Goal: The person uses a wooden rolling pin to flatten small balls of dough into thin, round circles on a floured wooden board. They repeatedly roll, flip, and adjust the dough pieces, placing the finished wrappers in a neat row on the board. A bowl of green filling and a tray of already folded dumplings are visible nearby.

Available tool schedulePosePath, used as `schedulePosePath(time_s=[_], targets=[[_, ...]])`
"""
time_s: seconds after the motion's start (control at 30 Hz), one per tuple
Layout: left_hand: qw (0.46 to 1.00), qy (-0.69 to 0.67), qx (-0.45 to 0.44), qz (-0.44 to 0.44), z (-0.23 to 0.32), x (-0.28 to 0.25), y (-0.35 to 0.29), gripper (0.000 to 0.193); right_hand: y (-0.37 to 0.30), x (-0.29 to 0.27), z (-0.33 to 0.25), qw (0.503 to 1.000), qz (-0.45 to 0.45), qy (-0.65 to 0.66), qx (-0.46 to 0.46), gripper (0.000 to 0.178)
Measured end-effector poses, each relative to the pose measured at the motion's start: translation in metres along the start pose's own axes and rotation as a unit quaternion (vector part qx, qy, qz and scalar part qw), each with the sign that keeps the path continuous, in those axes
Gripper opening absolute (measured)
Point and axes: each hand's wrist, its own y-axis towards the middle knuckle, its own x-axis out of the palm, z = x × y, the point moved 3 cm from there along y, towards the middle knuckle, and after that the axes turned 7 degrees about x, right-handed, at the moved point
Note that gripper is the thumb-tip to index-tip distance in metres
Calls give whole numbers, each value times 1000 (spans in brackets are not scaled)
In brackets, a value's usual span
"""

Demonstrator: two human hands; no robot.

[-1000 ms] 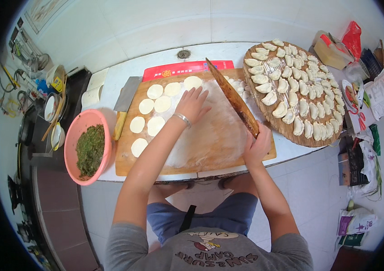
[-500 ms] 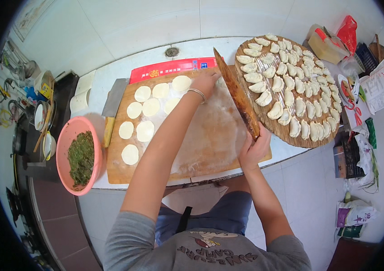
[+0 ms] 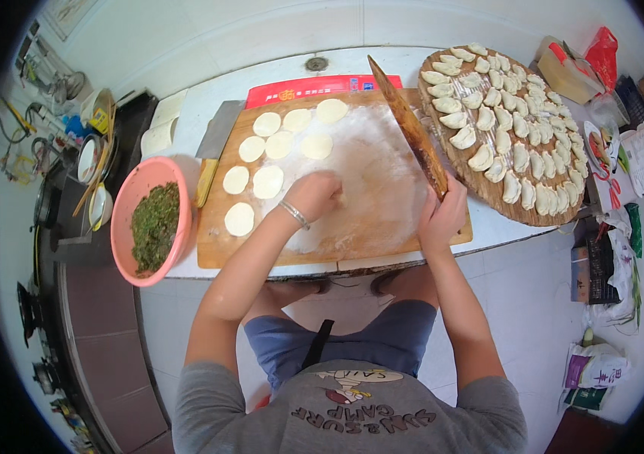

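My right hand [image 3: 443, 216] grips the near end of a brown wooden board [image 3: 410, 132], which stands tilted and is seen nearly edge-on. Over the floured middle of a large cutting board [image 3: 382, 227] is my left hand [image 3: 318, 194], its fingers curled in; whatever they hold is hidden. Several round dumpling wrappers [image 3: 267, 181] lie on the cutting board's left part. To the right of the tilted board, a round wooden board [image 3: 473, 168] carries many shaped dumplings [image 3: 519, 157] in curved rows.
At the left, a pink basin [image 3: 184, 227] holds chopped green filling [image 3: 157, 227]. A cleaver [image 3: 220, 130] with a yellow handle lies along the cutting board's left edge. Behind is a red printed strip [image 3: 322, 88]. Red scissors [image 3: 608, 181] and bags lie far right.
My left hand has come back toward me from the far part of the cutting board, and its fingers have curled in. My right hand keeps hold of the tilted wooden board. The view has shifted.
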Motion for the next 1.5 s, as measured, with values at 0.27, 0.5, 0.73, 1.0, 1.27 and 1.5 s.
schedulePosePath(time_s=[0.27,0.5,0.73,1.0,1.27,1.5], targets=[[983,-11,-118,140,39,11,-50,27,-1,6,-3,999,-30,0,-42,36],[980,-11,-76,183,40,35,-53,29,-3,5,-5,996,-75,-30,-43,38],[989,-20,-83,117,30,34,-63,35,-4,9,-10,994,-80,-14,-71,39],[951,128,-138,244,38,62,-14,79,-3,9,-15,993,-96,-23,-59,38],[962,127,-172,169,50,67,-8,86,-5,8,-11,992,-106,-24,-57,36],[835,-387,-70,386,-31,70,-18,56,-2,10,-16,990,-123,-35,-63,36]])
